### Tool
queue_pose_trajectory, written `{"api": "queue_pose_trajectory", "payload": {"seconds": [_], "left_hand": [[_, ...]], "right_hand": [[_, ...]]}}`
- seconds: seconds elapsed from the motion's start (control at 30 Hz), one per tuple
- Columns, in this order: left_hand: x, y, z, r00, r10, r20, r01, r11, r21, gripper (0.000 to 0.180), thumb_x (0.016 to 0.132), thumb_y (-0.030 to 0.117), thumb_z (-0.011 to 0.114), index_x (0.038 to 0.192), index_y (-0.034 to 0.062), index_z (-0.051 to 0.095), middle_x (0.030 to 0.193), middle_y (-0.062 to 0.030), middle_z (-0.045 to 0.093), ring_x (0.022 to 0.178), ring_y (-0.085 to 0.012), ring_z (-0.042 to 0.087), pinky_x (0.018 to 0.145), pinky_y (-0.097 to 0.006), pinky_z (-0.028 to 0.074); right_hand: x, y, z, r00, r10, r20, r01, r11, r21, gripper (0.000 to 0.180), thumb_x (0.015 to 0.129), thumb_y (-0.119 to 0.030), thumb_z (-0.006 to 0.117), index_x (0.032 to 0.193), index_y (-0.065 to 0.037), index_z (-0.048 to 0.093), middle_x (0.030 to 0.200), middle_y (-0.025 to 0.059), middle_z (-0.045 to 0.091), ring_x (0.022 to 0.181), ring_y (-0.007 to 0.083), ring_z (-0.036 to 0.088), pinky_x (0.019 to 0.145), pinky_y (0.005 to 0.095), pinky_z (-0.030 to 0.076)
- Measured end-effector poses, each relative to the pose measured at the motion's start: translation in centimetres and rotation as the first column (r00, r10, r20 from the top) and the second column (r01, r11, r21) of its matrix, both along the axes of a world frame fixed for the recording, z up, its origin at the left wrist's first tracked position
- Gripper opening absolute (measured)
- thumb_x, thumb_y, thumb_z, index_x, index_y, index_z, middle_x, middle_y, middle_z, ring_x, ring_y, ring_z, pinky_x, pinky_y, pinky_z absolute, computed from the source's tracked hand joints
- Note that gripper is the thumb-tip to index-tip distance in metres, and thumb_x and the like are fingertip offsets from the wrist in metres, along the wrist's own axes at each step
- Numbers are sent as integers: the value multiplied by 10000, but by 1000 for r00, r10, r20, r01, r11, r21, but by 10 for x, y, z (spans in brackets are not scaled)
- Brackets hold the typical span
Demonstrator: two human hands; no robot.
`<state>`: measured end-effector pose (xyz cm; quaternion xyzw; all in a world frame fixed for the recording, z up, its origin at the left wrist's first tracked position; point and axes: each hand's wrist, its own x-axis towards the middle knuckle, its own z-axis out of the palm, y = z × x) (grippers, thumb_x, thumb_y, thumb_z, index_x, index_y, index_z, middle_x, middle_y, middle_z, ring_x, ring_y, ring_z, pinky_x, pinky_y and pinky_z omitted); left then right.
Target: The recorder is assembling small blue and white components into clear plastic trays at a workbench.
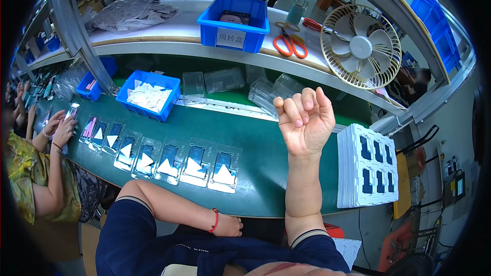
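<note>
My right hand (305, 125) is raised above the green table (266, 145), palm toward me. Its fingers are loosely bent and apart, with nothing in them. My left hand (228, 226), below a red wrist cord, rests low by the table's near edge; its fingers are mostly hidden. Left of my right hand lies a row of several clear plastic trays (236, 156), each with a dark flat piece and most with a white triangular piece (223, 175) on top. To the right stands a stack of white molded trays (348, 168) holding dark L-shaped parts (366, 148).
A blue bin (163, 107) of white pieces and clear plastic cases (225, 79) sit along the table's back. The shelf above carries a blue box (232, 38), orange-handled scissors (290, 45) and a fan (361, 47). At left, a co-worker's hands (62, 125) hold a small item.
</note>
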<state>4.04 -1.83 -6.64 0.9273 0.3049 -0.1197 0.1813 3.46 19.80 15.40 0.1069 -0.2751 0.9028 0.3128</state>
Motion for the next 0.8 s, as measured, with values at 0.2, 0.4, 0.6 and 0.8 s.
{"api": "queue_pose_trajectory", "payload": {"seconds": [0.2,0.4,0.6,0.8], "left_hand": [[0,0,5,1000,19,15,-18,1000,-13,316,827,180,522,1118,72,580,1039,-140,599,978,-291,597,893,-438,433],[-2,-2,3,999,14,29,-15,1000,24,296,836,192,507,1097,81,593,1016,-130,607,961,-283,599,889,-432,429],[1,-2,-2,1000,4,16,-5,999,48,288,835,184,503,1092,91,598,1012,-115,610,954,-278,601,891,-435,426],[0,-5,-5,999,22,33,-24,999,38,278,832,183,505,1076,89,599,1012,-111,607,960,-277,602,897,-440,422]], "right_hand": [[1,1,-2,997,-64,-45,67,995,78,362,723,106,591,1034,-67,525,925,60,505,890,185,489,803,337,436],[1,-1,-3,998,-32,-54,42,983,181,503,668,167,565,1102,-81,515,1105,89,497,939,185,476,776,304,436],[6,-1,-3,997,-66,-40,73,979,191,526,663,183,558,1113,-85,515,1133,91,501,943,182,477,767,300,438],[4,-6,-2,996,-88,-23,91,971,220,507,665,182,562,1101,-73,516,1132,88,502,932,173,477,744,284,435]]}}
